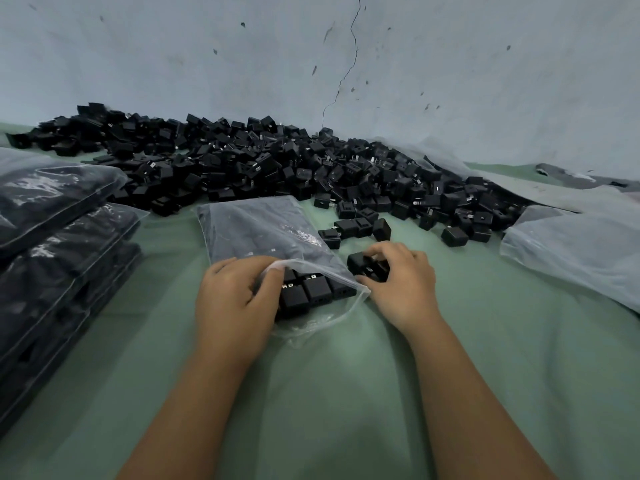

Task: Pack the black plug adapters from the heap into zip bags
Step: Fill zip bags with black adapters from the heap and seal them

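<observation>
Clear plastic zip bag [263, 230]: mid-frame, no print readable.
Your left hand [232, 299]: pinches its mouth open.
Your right hand [401, 285]: fingers curled round black adapters [367, 266] — unlabelled.

The zip bag [263, 233] is clear plastic, lying flat with its open mouth toward the person, and black adapters [313, 292] fill it in rows up to that mouth. Behind the zip bag the heap [277, 168] of small black square adapters spreads wide, with metal prongs showing on some. A few loose adapters [356, 228] lie just right of the zip bag, apart from the heap.
</observation>
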Tool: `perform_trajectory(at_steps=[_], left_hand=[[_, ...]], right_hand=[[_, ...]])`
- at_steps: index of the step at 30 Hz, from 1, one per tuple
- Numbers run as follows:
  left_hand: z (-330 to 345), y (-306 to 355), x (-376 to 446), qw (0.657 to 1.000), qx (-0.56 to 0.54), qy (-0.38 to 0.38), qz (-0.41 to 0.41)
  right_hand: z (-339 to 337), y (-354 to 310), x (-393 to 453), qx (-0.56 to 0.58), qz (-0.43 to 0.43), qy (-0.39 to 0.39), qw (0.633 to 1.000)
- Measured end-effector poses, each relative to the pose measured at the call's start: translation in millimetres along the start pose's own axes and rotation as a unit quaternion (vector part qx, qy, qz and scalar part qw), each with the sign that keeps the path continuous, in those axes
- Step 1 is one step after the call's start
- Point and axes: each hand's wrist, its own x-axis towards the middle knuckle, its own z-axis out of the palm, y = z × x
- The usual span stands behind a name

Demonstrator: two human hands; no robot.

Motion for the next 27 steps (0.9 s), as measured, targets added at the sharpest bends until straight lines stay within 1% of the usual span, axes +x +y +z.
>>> perform_trajectory(at_steps=[3, 5, 9, 11, 12, 13, 15, 16, 17, 18, 21, 24, 27], left_hand=[[0.4, -3.2, 0.1, 1.000, -0.009, 0.002, -0.007], [1.4, -4.3, -0.7, 1.000, -0.014, 0.007, -0.005], [2.6, -6.6, -1.7, 0.999, -0.026, 0.009, -0.017], [2.7, -7.3, -2.0, 0.999, -0.033, 0.010, -0.026], [2.6, -7.1, -2.1, 0.999, -0.034, 0.009, -0.030], [2.4, -6.7, -2.4, 0.999, -0.033, 0.008, -0.032], [2.2, -5.8, -2.8, 0.999, -0.032, 0.006, -0.037], [2.2, -5.5, -2.6, 0.999, -0.032, 0.006, -0.041], [2.3, -5.3, -2.5, 0.998, -0.033, 0.006, -0.043], [2.3, -5.2, -2.3, 0.998, -0.034, 0.006, -0.045], [2.2, -4.8, -2.6, 0.998, -0.037, 0.006, -0.047], [2.1, -4.3, -2.5, 0.998, -0.040, 0.008, -0.043], [2.4, -4.8, -1.9, 0.998, -0.044, 0.006, -0.044]], right_hand=[[1.1, -4.0, -1.2, -0.095, 0.013, 0.012, 0.995], [2.1, -5.0, 0.0, -0.130, 0.036, 0.013, 0.991], [-0.6, -1.7, 3.0, -0.072, 0.091, -0.011, 0.993], [-1.4, -1.3, 3.4, -0.072, 0.107, -0.009, 0.992], [-2.1, -1.3, 3.7, -0.067, 0.114, 0.009, 0.991], [-3.4, -1.5, 3.2, -0.050, 0.117, 0.043, 0.991], [-7.9, -3.8, 0.9, 0.020, 0.119, 0.122, 0.985], [-9.9, -5.5, -0.5, 0.058, 0.119, 0.139, 0.981], [-10.8, -6.6, -1.5, 0.082, 0.118, 0.135, 0.980], [-10.8, -7.2, -2.1, 0.077, 0.113, 0.115, 0.984], [-7.5, -7.4, -2.3, -0.029, 0.060, 0.064, 0.996], [-7.6, -9.5, -3.5, -0.089, 0.008, 0.051, 0.995], [-8.5, -11.8, -5.2, -0.166, -0.073, 0.022, 0.983]])
